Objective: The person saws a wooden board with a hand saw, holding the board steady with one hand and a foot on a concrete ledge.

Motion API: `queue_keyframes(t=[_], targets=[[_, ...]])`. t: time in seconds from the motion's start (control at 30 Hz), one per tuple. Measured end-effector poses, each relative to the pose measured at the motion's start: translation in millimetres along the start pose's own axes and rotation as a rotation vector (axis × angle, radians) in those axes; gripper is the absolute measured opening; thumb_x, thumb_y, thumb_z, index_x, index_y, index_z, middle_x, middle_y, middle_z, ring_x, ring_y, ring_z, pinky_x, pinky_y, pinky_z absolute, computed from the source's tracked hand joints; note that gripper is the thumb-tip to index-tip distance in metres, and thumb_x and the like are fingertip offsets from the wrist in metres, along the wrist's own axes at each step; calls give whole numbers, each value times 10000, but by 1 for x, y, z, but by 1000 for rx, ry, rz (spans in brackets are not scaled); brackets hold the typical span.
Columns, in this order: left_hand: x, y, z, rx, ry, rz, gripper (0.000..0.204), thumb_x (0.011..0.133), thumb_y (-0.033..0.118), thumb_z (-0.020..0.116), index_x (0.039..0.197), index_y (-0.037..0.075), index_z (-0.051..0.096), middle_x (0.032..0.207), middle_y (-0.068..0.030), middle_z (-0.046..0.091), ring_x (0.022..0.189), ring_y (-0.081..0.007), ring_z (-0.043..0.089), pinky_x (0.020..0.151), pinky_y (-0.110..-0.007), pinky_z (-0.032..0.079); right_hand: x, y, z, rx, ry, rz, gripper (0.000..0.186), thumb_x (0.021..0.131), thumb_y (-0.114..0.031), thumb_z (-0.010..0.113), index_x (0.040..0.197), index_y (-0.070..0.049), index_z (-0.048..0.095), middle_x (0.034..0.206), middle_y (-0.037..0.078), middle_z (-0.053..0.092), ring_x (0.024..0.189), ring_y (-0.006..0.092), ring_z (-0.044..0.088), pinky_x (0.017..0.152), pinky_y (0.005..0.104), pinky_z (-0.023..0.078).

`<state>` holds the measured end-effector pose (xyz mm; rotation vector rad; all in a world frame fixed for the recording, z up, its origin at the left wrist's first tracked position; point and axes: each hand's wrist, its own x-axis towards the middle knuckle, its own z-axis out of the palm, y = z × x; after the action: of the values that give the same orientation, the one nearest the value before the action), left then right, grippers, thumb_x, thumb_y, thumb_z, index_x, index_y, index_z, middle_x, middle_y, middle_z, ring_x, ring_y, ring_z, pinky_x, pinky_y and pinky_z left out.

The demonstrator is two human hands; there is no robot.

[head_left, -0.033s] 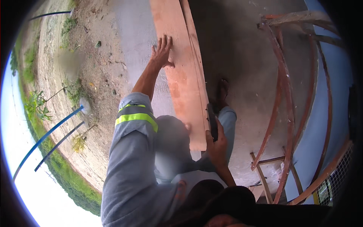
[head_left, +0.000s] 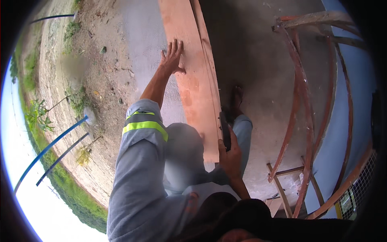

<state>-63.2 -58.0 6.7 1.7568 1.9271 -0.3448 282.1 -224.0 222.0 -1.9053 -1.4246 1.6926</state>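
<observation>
A long plywood board (head_left: 187, 80) with a reddish-tan face runs away from me. My left hand (head_left: 172, 57) lies flat on it, fingers spread, near its left edge. Low on the board's right edge, my right hand (head_left: 231, 155) is wrapped round a narrow black tool (head_left: 225, 131). The tool stands against that edge, and its exact kind and working end cannot be made out. My left knee (head_left: 183, 141), in grey cloth, is up against the near part of the board.
Reddish wooden frames (head_left: 304, 88) lean by a light blue wall (head_left: 340, 133) at the right. My foot (head_left: 238, 94) is on the concrete floor (head_left: 266, 97). Bare soil (head_left: 105, 72), plants and blue rods (head_left: 52, 143) lie beyond the grey strip (head_left: 143, 44) at the left.
</observation>
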Motion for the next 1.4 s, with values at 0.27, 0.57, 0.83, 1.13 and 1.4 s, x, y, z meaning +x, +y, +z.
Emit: queue_keyframes(t=[0.27,0.57,0.83,1.13,1.4], targets=[[42,-12,37,-125,401,-20,860,1038,559,427,1645,52,91,1706,-243,23,1575,-439,16,1240,-678,45,-29,13,28,-57,90,-56,574,997,-273,617,1470,26,489,1340,273,632,1235,391,636,1024,421,492],[68,19,47,-215,751,60,670,1063,438,354,1630,99,245,1698,-161,206,1582,-356,129,1286,-533,64,-19,-7,38,-202,93,80,540,978,-203,634,1444,39,509,1348,280,627,1263,412,618,1051,424,486],[67,26,48,-303,748,59,657,1051,428,365,1626,125,269,1699,-136,217,1580,-335,147,1294,-508,74,129,-40,64,-238,101,84,480,991,-239,612,1425,-48,534,1199,239,692,1093,426,684,888,457,552],[64,28,36,-335,756,70,654,1043,419,383,1618,119,300,1687,-140,256,1575,-350,165,1296,-502,85,70,-15,70,-250,183,-37,486,976,-162,619,1420,8,518,1196,271,687,1098,433,687,912,459,555],[67,9,34,-214,680,16,682,1029,357,446,1606,28,289,1678,-224,237,1568,-401,168,1267,-553,93,34,-19,63,-250,145,38,480,971,-149,625,1421,-5,537,1235,261,678,1150,401,674,936,432,544]])
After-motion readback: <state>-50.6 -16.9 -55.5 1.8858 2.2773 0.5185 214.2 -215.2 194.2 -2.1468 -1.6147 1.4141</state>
